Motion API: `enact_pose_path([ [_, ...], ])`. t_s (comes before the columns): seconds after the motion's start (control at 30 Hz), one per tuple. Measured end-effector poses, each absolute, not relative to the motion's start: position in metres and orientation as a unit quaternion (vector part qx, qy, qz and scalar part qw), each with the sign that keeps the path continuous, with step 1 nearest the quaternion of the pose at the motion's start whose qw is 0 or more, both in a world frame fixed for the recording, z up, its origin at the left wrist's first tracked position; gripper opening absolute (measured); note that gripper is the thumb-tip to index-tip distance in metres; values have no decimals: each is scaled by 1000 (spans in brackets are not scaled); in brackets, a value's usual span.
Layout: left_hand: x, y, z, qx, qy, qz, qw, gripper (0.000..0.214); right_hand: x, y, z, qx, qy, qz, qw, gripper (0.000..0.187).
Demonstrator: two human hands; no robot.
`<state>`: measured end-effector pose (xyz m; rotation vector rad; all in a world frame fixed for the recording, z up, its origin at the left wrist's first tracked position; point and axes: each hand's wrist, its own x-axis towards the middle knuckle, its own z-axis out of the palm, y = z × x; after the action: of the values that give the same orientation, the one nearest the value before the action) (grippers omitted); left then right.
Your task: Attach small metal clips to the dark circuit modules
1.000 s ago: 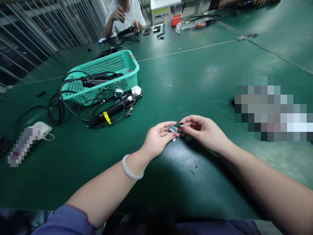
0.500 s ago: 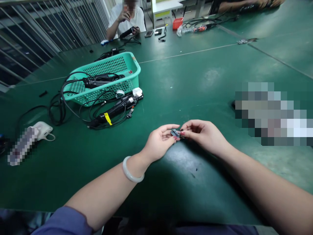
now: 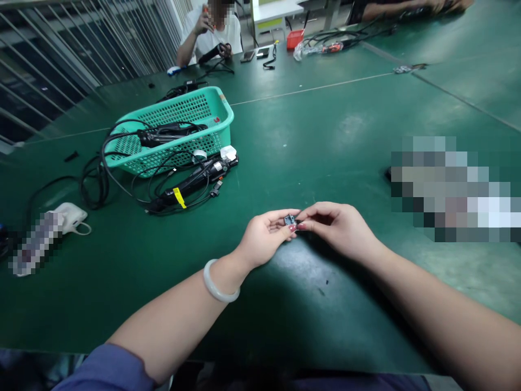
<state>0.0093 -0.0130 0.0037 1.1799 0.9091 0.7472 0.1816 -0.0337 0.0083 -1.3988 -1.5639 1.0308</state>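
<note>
My left hand (image 3: 262,237) and my right hand (image 3: 337,227) meet over the green table (image 3: 309,136), just in front of me. Both pinch one small dark part (image 3: 290,220) with a bluish-grey face, held between their fingertips slightly above the table top. A pale bangle sits on my left wrist. The part is too small to make out in detail.
A teal mesh basket (image 3: 179,117) with black cabled tools stands at the left; another black tool with a yellow tag (image 3: 191,182) lies in front of it among loose cables. A white mask (image 3: 73,215) lies at far left. A person sits at the far end.
My fingers have closed tighter round the small part and turned it, so less of it shows. The view has shifted slightly. The person at the far end has raised a hand.
</note>
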Motion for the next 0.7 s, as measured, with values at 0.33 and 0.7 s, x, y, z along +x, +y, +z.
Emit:
enact_pose_path([
  [0.33, 6, -9, 3, 502, 390, 324, 701, 43, 181, -36, 12, -477, -755, 234, 385, 15],
  [0.7, 6, -9, -3, 479, 385, 333, 715, 49, 177, -34, 8, -498, -744, 241, 374, 13],
])
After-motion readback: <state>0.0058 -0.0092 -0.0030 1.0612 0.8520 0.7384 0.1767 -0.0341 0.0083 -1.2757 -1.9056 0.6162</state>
